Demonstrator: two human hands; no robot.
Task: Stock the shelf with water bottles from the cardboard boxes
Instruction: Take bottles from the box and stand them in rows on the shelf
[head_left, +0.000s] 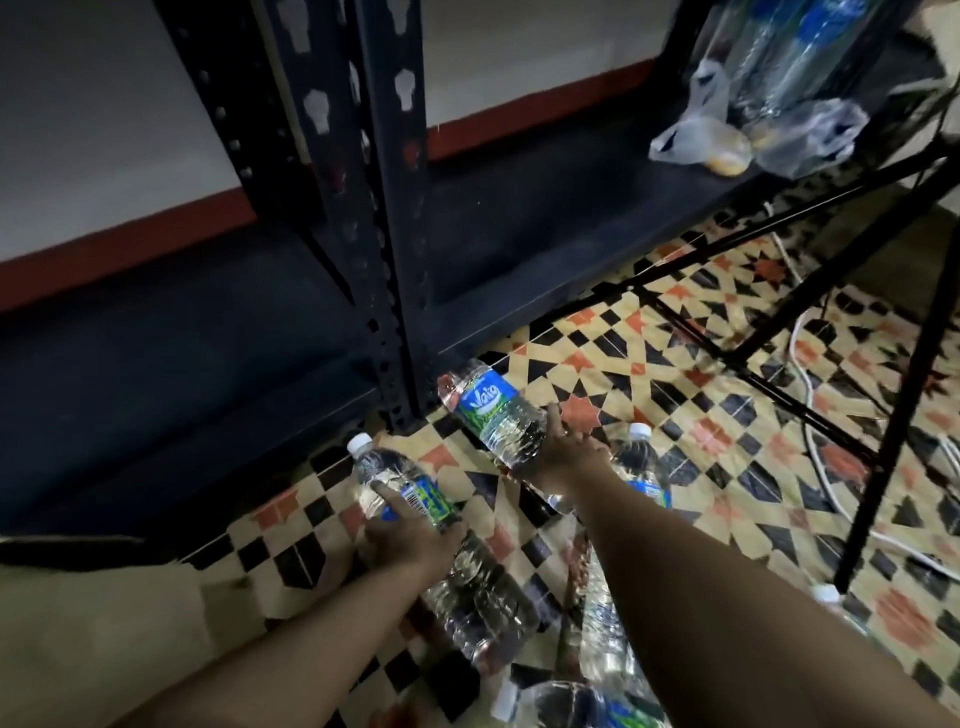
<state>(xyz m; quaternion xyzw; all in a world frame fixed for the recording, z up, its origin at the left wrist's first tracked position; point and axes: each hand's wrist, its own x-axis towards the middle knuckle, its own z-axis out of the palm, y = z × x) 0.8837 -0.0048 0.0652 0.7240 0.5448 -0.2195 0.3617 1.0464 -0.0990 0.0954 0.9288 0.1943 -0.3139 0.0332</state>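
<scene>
My left hand (410, 540) grips a clear water bottle (387, 475) with a white cap and a blue-green label, low above the tiled floor. My right hand (563, 460) holds a second water bottle (491, 410) by its base, neck pointing at the foot of the dark metal shelf upright (387, 234). The low dark shelf board (545, 208) runs behind the upright. Several more bottles lie on the floor under my arms, one by my right wrist (641, 462), one beneath my left hand (483, 603).
Upright water bottles (795, 47) and thin plastic bags (696, 135) sit at the far right of the shelf. A black metal frame (878, 457) stands on the patterned tiles at right, with white cables (810, 395) trailing under it. No cardboard box is in view.
</scene>
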